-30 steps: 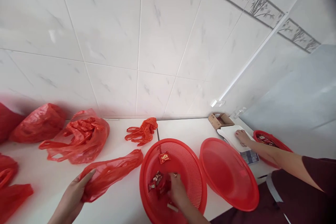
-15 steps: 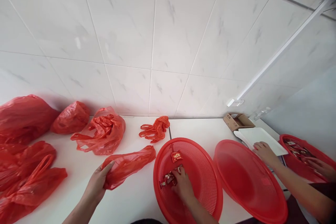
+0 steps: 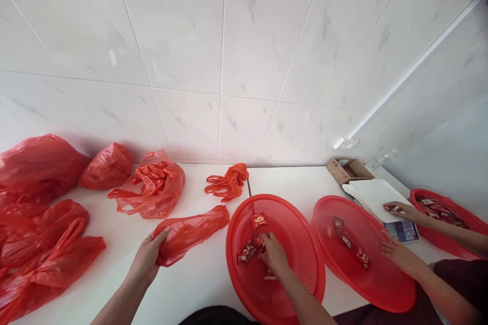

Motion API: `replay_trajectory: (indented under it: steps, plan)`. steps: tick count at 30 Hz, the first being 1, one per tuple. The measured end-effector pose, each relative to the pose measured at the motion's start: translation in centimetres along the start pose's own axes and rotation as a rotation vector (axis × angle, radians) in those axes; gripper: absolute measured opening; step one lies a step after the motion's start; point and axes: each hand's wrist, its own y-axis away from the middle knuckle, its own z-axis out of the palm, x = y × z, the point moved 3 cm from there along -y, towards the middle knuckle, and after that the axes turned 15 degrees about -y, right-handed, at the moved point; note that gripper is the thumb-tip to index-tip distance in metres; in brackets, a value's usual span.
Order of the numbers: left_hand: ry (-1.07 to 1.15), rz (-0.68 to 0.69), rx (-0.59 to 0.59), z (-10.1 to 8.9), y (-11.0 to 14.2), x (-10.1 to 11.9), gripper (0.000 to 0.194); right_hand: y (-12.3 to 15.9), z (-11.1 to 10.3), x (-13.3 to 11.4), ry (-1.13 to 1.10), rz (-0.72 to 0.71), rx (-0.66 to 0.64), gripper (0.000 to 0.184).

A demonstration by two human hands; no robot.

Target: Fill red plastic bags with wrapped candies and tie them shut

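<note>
Left hand on a red bag, right hand among sweets

The left hand's thumb and fingers are closed on the near end of the red bag, which stretches slack over the white table, its far end just beside the rim of the basket. The right hand reaches down inside that basket, fingers bent and narrow at the wrapped sweets; whether they grip one, I cannot tell. One loose packet lies nearer the basket's back wall.

A crumpled bag lies behind the red bag, and fuller bags are gathered at the left. To the right, a co-worker's hand is at the edge of a second basket with a few sweets in it, while their other hand is over a white tray, near a cardboard box
</note>
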Motion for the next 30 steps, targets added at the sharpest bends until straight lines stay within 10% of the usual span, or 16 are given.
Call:
replay_trajectory:
  steps: [7,13,24,30]
  plan:
    - [0.013,0.009,0.014,0.3,0.9,0.6,0.024,-0.6,-0.4,-0.5,0.027,-0.024,0.021,0.031]
    - [0.011,0.006,0.022,0.8,1.0,0.7,0.024,1.1,4.1,-3.6,0.016,-0.171,-0.209,0.088]
    - [-0.051,0.025,-0.036,0.4,1.0,0.0,0.029,1.0,3.6,-6.1,-0.294,-0.066,-0.026,0.025]
    - [-0.136,0.126,-0.108,0.9,1.3,-0.1,0.035,0.1,2.7,-12.5,-0.709,-0.008,-0.043,0.019]
